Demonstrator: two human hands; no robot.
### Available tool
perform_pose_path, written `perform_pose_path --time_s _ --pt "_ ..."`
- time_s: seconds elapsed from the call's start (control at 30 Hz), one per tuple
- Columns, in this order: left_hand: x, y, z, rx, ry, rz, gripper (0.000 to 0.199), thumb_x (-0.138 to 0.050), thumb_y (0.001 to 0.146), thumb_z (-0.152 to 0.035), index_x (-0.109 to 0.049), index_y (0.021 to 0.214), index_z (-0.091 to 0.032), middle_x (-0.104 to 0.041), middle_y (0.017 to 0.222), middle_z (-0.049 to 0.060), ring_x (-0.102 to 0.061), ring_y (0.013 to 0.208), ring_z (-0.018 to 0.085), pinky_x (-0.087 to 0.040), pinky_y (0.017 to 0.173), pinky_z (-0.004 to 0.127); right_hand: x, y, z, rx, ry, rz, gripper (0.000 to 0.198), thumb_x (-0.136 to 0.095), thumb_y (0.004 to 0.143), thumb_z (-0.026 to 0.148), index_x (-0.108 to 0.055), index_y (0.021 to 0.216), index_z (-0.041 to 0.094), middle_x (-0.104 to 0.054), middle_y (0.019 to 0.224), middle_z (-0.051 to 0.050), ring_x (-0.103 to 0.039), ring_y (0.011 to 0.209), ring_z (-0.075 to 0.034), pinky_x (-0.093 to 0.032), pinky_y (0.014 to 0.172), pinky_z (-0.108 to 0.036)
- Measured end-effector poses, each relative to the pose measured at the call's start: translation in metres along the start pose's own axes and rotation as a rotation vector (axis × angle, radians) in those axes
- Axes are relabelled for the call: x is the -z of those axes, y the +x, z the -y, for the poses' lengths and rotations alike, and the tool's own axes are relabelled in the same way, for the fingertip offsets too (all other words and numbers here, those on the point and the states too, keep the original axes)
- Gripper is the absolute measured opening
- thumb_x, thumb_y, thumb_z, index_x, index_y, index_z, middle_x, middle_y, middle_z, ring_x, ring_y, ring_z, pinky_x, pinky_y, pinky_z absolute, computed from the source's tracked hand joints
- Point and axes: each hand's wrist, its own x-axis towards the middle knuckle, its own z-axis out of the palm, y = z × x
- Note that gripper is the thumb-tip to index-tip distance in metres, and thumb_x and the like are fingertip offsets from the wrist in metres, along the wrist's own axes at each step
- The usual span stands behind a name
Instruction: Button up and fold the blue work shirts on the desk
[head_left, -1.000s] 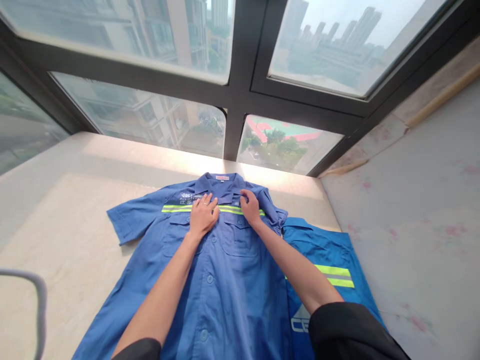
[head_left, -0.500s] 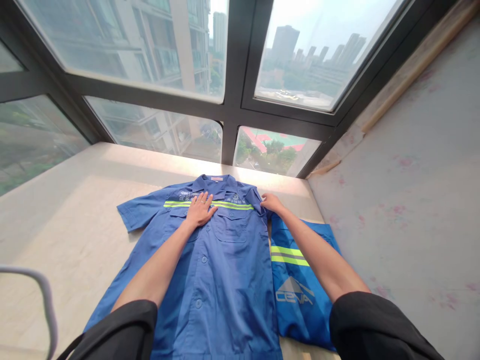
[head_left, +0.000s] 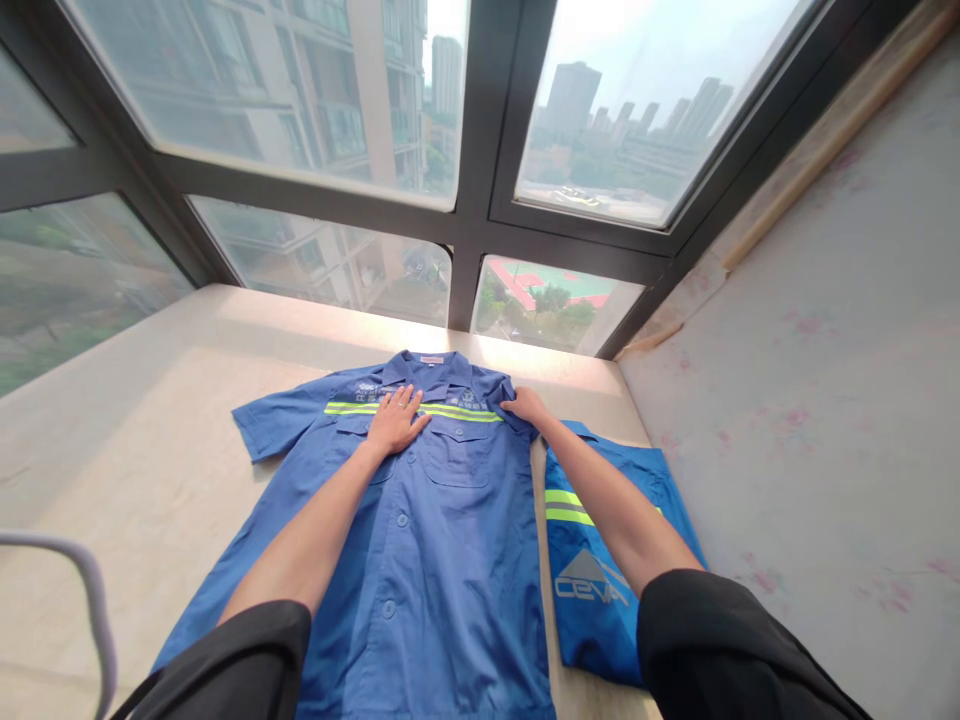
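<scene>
A blue short-sleeved work shirt [head_left: 465, 530] lies spread front side up, its collar toward the window. A yellow-green and grey reflective stripe crosses its chest. My left hand [head_left: 397, 422] rests flat on the chest beside the button placket, fingers spread. At the shirt's right shoulder, my right hand [head_left: 525, 404] pinches the sleeve, which is folded inward there. The other sleeve [head_left: 271, 420] stretches out to the left. Beneath my right forearm lies a folded brighter blue garment [head_left: 592, 620] with a reflective stripe and "CEVA" lettering, partly hidden by the arm.
The pale ledge [head_left: 172, 400] holds both garments. Dark window frames [head_left: 469, 230] border its far side, and a flowered wall [head_left: 810, 400] closes off the right. A grey curved tube [head_left: 90, 590] stands at the lower left.
My right hand has moved slightly left, bringing the sleeve inward over the shoulder. My left hand stays on the chest. The view has shifted a little.
</scene>
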Motion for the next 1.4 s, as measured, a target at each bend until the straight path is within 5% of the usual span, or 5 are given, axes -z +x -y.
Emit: perform_pose_path --time_s 0.53,0.8,1.03,1.3,1.4 --pt "0.0 0.004 0.005 0.043 -0.031 -0.039 0.067 -0.036 0.097 -0.055 -0.042 0.15 -0.015 -0.037 0.158 0.016 -0.028 0.148 0.032 -0.019 0.12 0.048 0.084 -0.031 -0.06 -0.301 0.464 -0.146 0.017 -0.065 0.091 0.03 -0.056 0.092 0.015 -0.058 0.063 0.001 -0.058 0.047 -0.01 -0.035 0.04 -0.017" --pt "0.002 0.004 0.003 0.049 -0.013 -0.017 0.069 -0.033 0.097 -0.055 -0.04 0.151 -0.013 -0.035 0.159 0.016 -0.027 0.149 0.032 -0.019 0.12 0.049 0.067 -0.049 -0.062 -0.327 0.405 0.054 0.022 -0.074 0.08 0.029 -0.061 0.089 0.014 -0.059 0.06 0.001 -0.055 0.045 -0.011 -0.036 0.042 -0.017" --pt "0.003 0.005 0.001 0.072 0.001 0.022 0.069 -0.031 0.098 -0.055 -0.038 0.152 -0.013 -0.032 0.16 0.016 -0.026 0.149 0.033 -0.018 0.12 0.049 0.069 -0.064 -0.069 -0.329 0.147 -0.154 0.061 -0.063 0.078 0.017 -0.047 0.136 0.009 -0.069 0.101 -0.016 -0.067 0.092 -0.028 -0.051 0.072 -0.031" --pt "0.003 0.007 0.001 0.07 0.016 0.032 0.07 -0.031 0.097 -0.055 -0.037 0.152 -0.012 -0.032 0.16 0.018 -0.027 0.149 0.034 -0.019 0.119 0.051 0.032 -0.102 -0.027 0.397 -0.464 -0.237 0.061 -0.061 0.088 0.026 -0.043 0.145 0.015 -0.049 0.143 -0.02 -0.05 0.125 -0.033 -0.044 0.098 -0.04" --pt "0.002 0.005 0.003 0.056 -0.003 0.019 0.069 -0.032 0.097 -0.055 -0.038 0.152 -0.014 -0.033 0.159 0.018 -0.027 0.149 0.033 -0.02 0.119 0.051 0.025 -0.109 -0.026 0.4 -0.553 -0.207 0.048 -0.065 0.087 0.025 -0.056 0.133 0.015 -0.052 0.138 -0.02 -0.053 0.118 -0.033 -0.045 0.092 -0.039"
